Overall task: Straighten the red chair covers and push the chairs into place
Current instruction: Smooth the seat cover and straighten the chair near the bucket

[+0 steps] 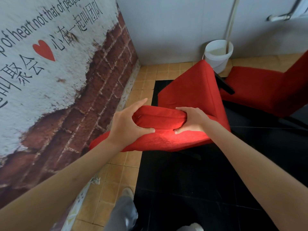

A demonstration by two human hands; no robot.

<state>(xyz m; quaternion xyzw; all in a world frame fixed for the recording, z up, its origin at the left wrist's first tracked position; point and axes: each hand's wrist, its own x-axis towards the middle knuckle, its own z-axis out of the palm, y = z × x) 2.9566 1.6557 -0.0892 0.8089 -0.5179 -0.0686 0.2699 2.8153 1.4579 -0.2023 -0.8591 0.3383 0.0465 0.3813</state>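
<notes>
A chair in a red cover [191, 90] stands in front of me, its backrest nearest and its seat reaching away toward the corner. My left hand [128, 122] grips the left end of the backrest's top edge, thumb under the fold and fingers over it. My right hand [191, 120] grips the right end of the same edge. The red cloth bunches between both hands. A second red-covered chair [260, 90] stands to the right, with a black leg of the first chair across its seat edge.
A brick-and-text mural wall [58, 72] runs close along the left. A white bucket [218, 54] with a pipe in it sits in the corner behind the chairs. The floor is tan tile [146, 77] by the walls and black tile [183, 189] under me. My legs and shoes show below.
</notes>
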